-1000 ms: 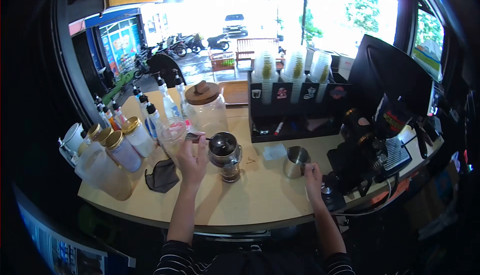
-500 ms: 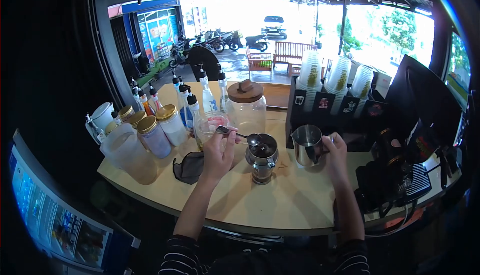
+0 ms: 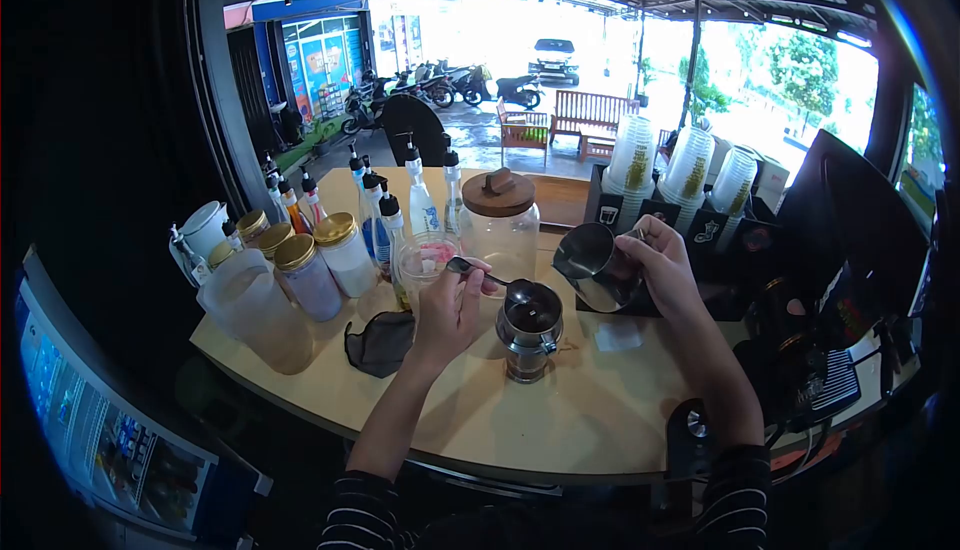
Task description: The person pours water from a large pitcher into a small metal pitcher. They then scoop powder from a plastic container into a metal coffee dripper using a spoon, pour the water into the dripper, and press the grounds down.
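My left hand [image 3: 447,315] is closed on the handle of a metal spoon [image 3: 520,293], whose bowl hovers at the mouth of a metal drip coffee filter [image 3: 530,335]. The filter sits on a small glass, with dark contents inside. My right hand [image 3: 660,255] grips the handle of a steel milk pitcher [image 3: 600,270], raised off the counter and tilted left toward the filter. No stream shows between pitcher and filter. A small pale square [image 3: 619,336] lies on the counter below the pitcher. Beyond the filter stands a large glass jar with a wooden lid [image 3: 498,195].
Gold-lidded jars [image 3: 308,277], a frosted plastic jug [image 3: 255,315] and several pump bottles [image 3: 390,230] crowd the left side. A dark mesh cloth [image 3: 380,343] lies left of my left arm. Stacked plastic cups [image 3: 686,170] stand in a black holder at the back right, near a black machine [image 3: 780,320].
The pitcher has risen off the counter in my right hand and tipped leftward, uncovering the pale square. My left hand still holds the spoon over the filter. The view has shifted slightly.
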